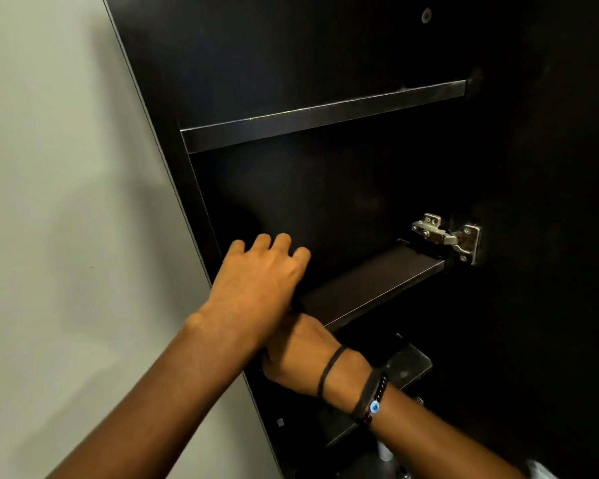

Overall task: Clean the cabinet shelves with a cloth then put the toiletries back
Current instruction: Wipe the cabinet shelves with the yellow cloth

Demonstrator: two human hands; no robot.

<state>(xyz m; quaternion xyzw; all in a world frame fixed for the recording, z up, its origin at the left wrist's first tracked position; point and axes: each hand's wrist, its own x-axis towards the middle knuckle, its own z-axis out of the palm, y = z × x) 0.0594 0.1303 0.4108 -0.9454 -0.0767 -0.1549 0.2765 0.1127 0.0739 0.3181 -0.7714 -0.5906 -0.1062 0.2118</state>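
Note:
The dark cabinet stands open with nothing on its shelves. My left hand (pixel 260 271) lies palm down on the left end of the middle shelf (pixel 377 281), fingers bent into the dark interior, their tips hidden. My right hand (pixel 305 354), with bracelets on the wrist, sits just under the left one at the shelf's front edge; its fingers are hidden by my left wrist. No cloth or toiletries show on the shelves.
An upper shelf (pixel 325 115) and a lower shelf (pixel 405 368) sit above and below. A metal hinge (pixel 443 236) juts out at the right side wall. A pale wall (pixel 66 202) borders the cabinet on the left. A small whitish item (pixel 384 451) shows at the bottom.

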